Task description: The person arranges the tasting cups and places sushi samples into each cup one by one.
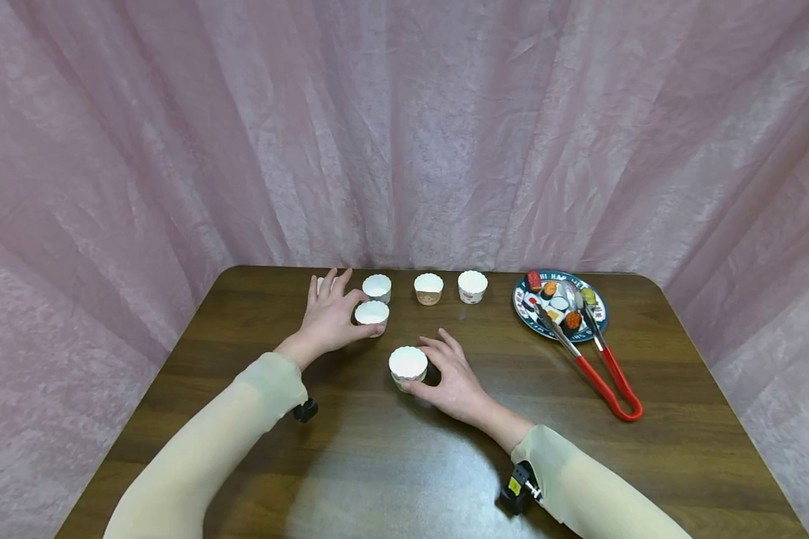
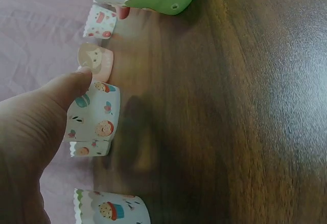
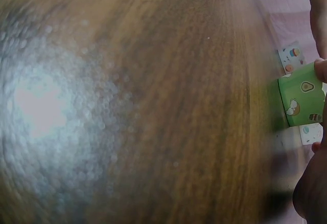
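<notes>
My left hand (image 1: 328, 318) pinches a white paper baking cup (image 1: 371, 317) between thumb and fingers. In the left wrist view that cup (image 2: 97, 114) shows printed cupcakes and macarons, with the thumb at its rim. Closer to me, my right hand (image 1: 450, 376) holds another baking cup (image 1: 407, 367), thumb on its near side and fingers at its far side. The right wrist view shows its green wall (image 3: 301, 96) with an avocado print. Both cups stand upright with white insides. Behind the left fingers, one more cup (image 1: 320, 284) is mostly hidden.
Along the table's back edge stand a white cup (image 1: 376, 287), a brown-patterned cup (image 1: 428, 290) and a flower-like printed cup (image 1: 472, 287). At right, a blue patterned plate (image 1: 527, 317) bears several sushi-like pieces, with red-handled tongs (image 1: 600, 382) lying across it. A pink curtain (image 1: 404, 135) hangs behind.
</notes>
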The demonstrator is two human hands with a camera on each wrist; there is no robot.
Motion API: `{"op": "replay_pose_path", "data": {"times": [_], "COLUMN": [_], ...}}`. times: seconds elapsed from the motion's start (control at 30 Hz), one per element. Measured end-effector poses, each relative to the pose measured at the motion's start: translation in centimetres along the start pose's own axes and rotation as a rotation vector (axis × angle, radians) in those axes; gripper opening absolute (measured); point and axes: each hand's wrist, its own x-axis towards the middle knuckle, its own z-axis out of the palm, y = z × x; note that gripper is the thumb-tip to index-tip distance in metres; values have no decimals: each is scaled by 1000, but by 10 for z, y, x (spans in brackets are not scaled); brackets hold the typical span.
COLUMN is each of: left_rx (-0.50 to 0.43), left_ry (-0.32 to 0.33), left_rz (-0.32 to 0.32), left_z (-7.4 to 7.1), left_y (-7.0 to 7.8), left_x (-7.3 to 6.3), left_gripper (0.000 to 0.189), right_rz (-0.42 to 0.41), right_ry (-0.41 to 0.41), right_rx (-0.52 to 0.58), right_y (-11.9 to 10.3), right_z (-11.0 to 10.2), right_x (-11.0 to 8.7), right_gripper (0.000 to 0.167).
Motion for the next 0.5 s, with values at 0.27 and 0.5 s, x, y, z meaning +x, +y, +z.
{"op": "replay_pose_path", "data": {"times": [0.27,0.5], "left_rx": [0,-15], "left_ry": [-26,-50], "left_rz": [-26,-36], "left_z": [8,11], "left_y": [0,-1], "left_x": [1,1], "left_gripper": [72,73], "right_rz": [15,15], "right_ry": [-5,-6], "right_rx": [3,6], "right_y": [0,0], "right_z": [0,0], "right_x": [-1,-1], "right_gripper": [67,66]}}
